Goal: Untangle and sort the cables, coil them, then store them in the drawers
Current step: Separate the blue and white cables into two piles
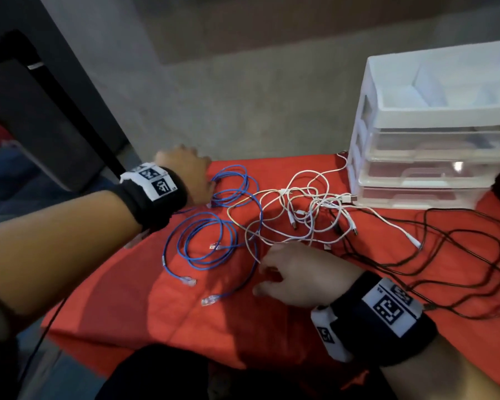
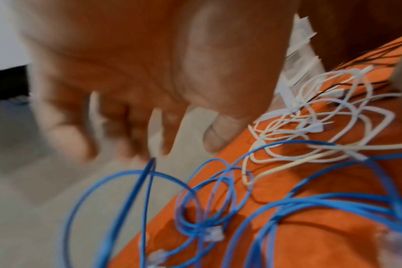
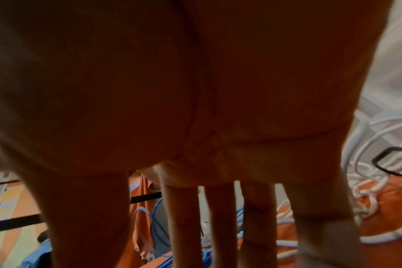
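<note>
At the far left edge of the bench (image 1: 145, 313), under its red cloth, my left hand (image 1: 182, 171) has reached the outer loops of the blue cable (image 1: 214, 223). The left wrist view shows blue strands running up to the fingertips (image 2: 154, 145), so I judge the grip is pinching that cable, though blur keeps me from being sure how firmly. My right hand (image 1: 298, 272) hovers near the front of the bench with fingers spread and relaxed, holding nothing; its tips sit just beside the white cables (image 1: 300, 209) where they cross the blue one.

The step in hand is untangling: nothing is coiled yet. The blue cable lies in loose rings on the left half of the bench, the white cables are knotted in the middle, and the black cable (image 1: 459, 255) sprawls toward the right edge, overlapping the white. The drawer unit (image 1: 367, 134) stands at the far right corner, drawers closed as far as I can tell.

Next, I think, the blue cable should be drawn away to the left while my right hand pins the white tangle down. The plug ends may snag where the loops cross, so a slow pull looks wiser.
</note>
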The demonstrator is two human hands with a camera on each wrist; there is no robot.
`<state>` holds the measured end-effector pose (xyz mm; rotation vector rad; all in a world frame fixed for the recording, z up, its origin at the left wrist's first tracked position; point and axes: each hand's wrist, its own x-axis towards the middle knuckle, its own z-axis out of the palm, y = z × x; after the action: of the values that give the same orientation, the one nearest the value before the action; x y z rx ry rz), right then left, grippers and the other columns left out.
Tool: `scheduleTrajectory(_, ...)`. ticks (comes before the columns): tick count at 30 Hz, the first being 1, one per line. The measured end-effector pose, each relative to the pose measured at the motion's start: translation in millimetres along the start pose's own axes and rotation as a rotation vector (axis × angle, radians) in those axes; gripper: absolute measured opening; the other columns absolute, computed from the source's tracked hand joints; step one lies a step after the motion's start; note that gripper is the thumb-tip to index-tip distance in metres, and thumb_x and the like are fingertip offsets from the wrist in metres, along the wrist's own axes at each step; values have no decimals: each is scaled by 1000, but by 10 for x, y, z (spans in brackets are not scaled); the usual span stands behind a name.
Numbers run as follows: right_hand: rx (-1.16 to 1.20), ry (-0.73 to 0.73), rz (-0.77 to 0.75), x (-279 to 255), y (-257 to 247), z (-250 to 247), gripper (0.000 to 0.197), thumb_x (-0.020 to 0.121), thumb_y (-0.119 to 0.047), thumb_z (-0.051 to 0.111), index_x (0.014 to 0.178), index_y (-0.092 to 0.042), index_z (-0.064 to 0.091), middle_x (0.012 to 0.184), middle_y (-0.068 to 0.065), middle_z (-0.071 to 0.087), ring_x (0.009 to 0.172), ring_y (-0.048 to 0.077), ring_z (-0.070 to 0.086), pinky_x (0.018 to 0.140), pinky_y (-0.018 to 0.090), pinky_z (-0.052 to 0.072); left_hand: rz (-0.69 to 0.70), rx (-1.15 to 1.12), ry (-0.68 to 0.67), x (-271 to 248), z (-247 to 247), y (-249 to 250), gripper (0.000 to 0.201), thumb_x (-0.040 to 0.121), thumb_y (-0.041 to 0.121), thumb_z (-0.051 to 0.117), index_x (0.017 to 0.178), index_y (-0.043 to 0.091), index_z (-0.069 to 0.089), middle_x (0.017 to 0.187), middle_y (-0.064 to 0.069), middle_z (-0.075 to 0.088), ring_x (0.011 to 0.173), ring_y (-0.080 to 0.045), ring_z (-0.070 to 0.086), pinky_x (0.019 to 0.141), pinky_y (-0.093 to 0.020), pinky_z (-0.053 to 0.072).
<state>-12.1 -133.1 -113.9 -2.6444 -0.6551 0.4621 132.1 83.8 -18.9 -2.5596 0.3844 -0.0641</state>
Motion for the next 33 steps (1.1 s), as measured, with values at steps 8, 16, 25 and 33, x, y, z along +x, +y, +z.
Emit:
scheduleTrajectory(8, -41, -5, -29, -15, -37, -28, 53, 89, -66, 58, 110, -19, 70, 111, -1, 63, 111, 21, 57, 97, 38, 48, 531, -159, 57, 28, 285, 684, 51, 97, 29, 48, 145, 43, 43, 161, 7, 31, 121, -25, 60, 81, -36, 55)
scheduleTrajectory(16, 3, 83, -19, -77, 67, -77, 48, 91, -65, 59, 99, -19, 71, 98, -1, 67, 96, 21, 64, 82, 33, 49, 105, -498, 341, 387, 169, 358, 31, 100, 49, 48, 114, 30, 68, 109, -8, 73, 101, -35, 67, 77, -35, 50)
scheduleTrajectory(25, 213, 369, 0, -175, 222, -381, 16, 99, -26, 54, 92, -24, 69, 84, -10, 66, 84, 9, 60, 78, 31, 46, -103, -608, 257, 417, 139, 64, 37, 94, 54, 48, 94, 25, 70, 90, -5, 75, 91, -33, 69, 73, -34, 53)
scheduleTrajectory(33, 179, 176, 50, -156, 174, -272, 25, 96, -13, 48, 94, -28, 69, 73, -14, 57, 69, -1, 51, 68, 24, 42, 28, -799, 287, 357, 93, 386, 41, 95, 58, 41, 85, 26, 64, 72, 5, 72, 72, -22, 69, 71, -38, 56)
